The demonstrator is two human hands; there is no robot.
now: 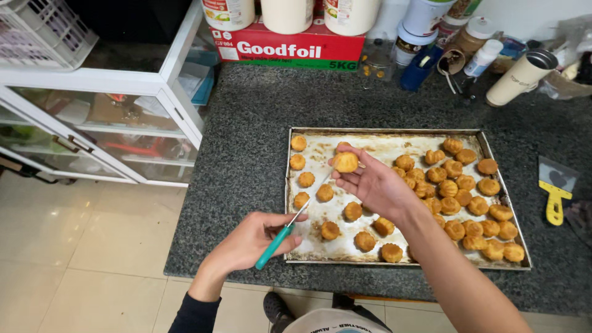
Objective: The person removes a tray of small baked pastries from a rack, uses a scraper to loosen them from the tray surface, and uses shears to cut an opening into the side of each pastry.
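Note:
My left hand (250,240) grips a small knife with a teal handle (274,245), its thin blade pointing up and right over the baking tray (296,256). My right hand (373,185) holds one golden round pastry (345,162) at its fingertips above the tray's left half. The metal tray lies on a dark granite counter (246,142). Several golden pastries sit spaced apart on its left side (325,193). Many more are bunched together on its right side (468,203).
A red box (287,46) with white tubs on it stands at the counter's back. Jars, bottles and a beige tumbler (521,77) crowd the back right. A yellow-handled scraper (555,191) lies right of the tray. A white glass cabinet (105,123) stands left.

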